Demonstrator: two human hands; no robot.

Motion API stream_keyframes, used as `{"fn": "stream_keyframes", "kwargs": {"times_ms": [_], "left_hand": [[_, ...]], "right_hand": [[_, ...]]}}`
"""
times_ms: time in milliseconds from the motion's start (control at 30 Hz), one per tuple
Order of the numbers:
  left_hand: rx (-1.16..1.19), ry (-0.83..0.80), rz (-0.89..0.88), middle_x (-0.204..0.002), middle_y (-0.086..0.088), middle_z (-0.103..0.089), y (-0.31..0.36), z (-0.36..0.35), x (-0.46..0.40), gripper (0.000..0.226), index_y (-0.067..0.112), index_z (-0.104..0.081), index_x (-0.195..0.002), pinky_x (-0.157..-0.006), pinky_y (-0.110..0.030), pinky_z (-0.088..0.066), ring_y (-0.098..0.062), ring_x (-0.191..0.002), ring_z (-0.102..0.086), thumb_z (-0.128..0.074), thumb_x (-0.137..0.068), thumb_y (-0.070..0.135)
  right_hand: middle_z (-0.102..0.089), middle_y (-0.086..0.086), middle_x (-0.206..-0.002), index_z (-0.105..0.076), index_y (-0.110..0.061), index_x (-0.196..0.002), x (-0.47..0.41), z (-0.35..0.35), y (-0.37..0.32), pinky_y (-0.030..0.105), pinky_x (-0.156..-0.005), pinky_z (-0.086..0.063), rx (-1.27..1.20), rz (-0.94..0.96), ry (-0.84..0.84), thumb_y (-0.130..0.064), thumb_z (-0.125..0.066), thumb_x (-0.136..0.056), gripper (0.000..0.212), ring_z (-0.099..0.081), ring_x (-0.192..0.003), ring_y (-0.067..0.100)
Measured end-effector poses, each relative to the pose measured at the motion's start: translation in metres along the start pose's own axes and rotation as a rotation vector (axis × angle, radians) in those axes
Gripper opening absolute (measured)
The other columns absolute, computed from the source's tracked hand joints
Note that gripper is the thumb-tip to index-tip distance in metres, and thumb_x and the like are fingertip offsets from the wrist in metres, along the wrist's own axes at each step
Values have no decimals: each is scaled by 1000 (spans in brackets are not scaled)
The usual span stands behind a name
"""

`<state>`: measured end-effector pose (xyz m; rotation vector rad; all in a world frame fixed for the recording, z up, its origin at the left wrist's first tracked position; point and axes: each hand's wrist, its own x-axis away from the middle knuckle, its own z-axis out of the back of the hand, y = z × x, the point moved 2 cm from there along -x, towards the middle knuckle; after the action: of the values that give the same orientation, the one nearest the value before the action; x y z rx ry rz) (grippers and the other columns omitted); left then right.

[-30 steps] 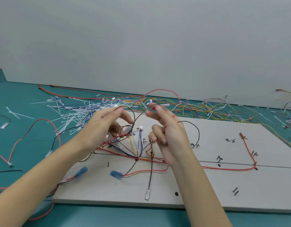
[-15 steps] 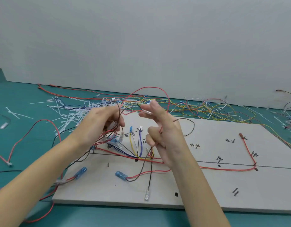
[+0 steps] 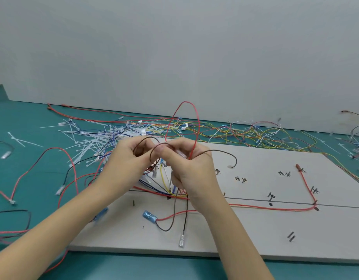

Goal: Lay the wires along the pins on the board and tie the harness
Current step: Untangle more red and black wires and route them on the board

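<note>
Both hands met above the board's [image 3: 245, 229] left-centre part, knuckles almost touching. L hand [image 3: 126, 160] had its fingers curled in, pinching a brown wire [image 3: 221, 151]; R hand [image 3: 191, 168] was curled too, its grip tight on the same brown wire plus a red wire [image 3: 196, 126]. Brown wire made two small loops between the hands, then its free end arced out to the right and drooped to the board, tip pointing down and slightly left. Red wire stood up as a tall narrow loop above the R hand, long axis roughly vertical.

Below the hands a bunch of yellow, blue, white and red leads [image 3: 164, 182] fanned down to one spot near the drawn line [image 3: 295, 203], which ran left-right across the board. A long red lead [image 3: 275, 208] lay along that line toward the board's right edge, then turned up at a pin [image 3: 316, 208] toward the far edge. Near the board's front edge: a blue terminal [image 3: 149, 216] w/ red lead pointing right, and a black lead ending in a clear terminal [image 3: 182, 243], axis near-vertical in view.

Board sat on the green desk [image 3: 33, 178], long axis left-right. White cable ties [image 3: 87, 144] were heaped toward the desk's far-left part; loose coloured wires [image 3: 255, 134] were strewn along its far edge.
</note>
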<state>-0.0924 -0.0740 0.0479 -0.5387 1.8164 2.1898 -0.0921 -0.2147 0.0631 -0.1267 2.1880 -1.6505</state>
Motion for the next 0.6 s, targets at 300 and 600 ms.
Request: {"fn": "stream_keyframes", "kwargs": {"times_ms": [300,600], "left_hand": [[-198,72,70,-53,3,-48,-4,2,2,11,20,-61,-60,-50,-24,-31,-12,-54,-40,-51,-64,17],[-347,121,100,-51,3,-51,-12,10,0,25,18,-58,-64,-53,-28,-34,-12,-48,-41,-59,-72,41]], "right_hand": [[-52,-5,-62,-66,-5,-91,4,-2,-6,12,-36,-24,36,-18,-168,3,-74,-78,17,-29,-31,2],[-53,2,-57,-55,-16,-60,0,9,-11,14,-37,-18,-135,-12,-49,-18,-69,-80,25,-20,-30,5]]}}
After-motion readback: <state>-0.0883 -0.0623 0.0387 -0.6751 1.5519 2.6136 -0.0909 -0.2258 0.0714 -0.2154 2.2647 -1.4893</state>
